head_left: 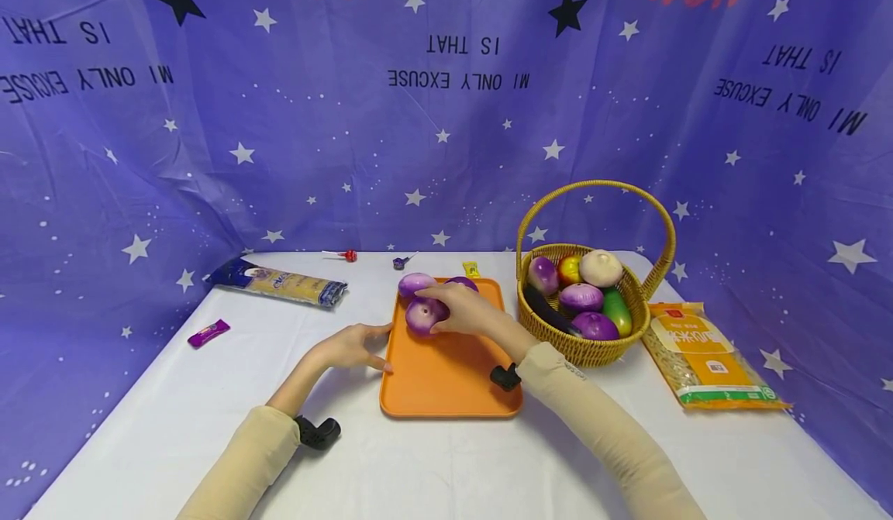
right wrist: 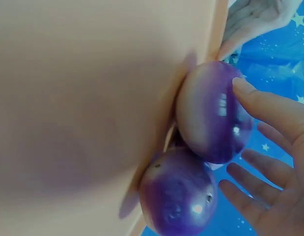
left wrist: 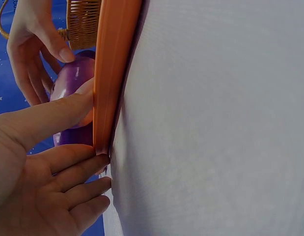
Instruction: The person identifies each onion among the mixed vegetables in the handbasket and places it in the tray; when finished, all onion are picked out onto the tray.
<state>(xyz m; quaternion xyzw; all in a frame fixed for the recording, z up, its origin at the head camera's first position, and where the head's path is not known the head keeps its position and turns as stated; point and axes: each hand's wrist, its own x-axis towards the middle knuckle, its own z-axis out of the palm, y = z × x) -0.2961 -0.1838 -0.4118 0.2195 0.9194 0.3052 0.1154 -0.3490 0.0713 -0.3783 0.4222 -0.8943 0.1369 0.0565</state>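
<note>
My right hand holds a round purple onion on the orange tray. Its thumb rests on the onion's side, while the other fingers spread behind it in the right wrist view. Against the tray's left edge lies my left hand, its thumb and fingertips touching the rim with the fingers fairly straight. Two more purple onions are at the tray's far end: a paler one at the left corner and a darker one, partly hidden by my right hand.
Right of the tray stands a wicker basket of vegetables with a tall handle. An orange bag lies beside it. Farther left are a blue-and-yellow packet and a purple wrapper. Two lollipops and a yellow wrapper lie at the back.
</note>
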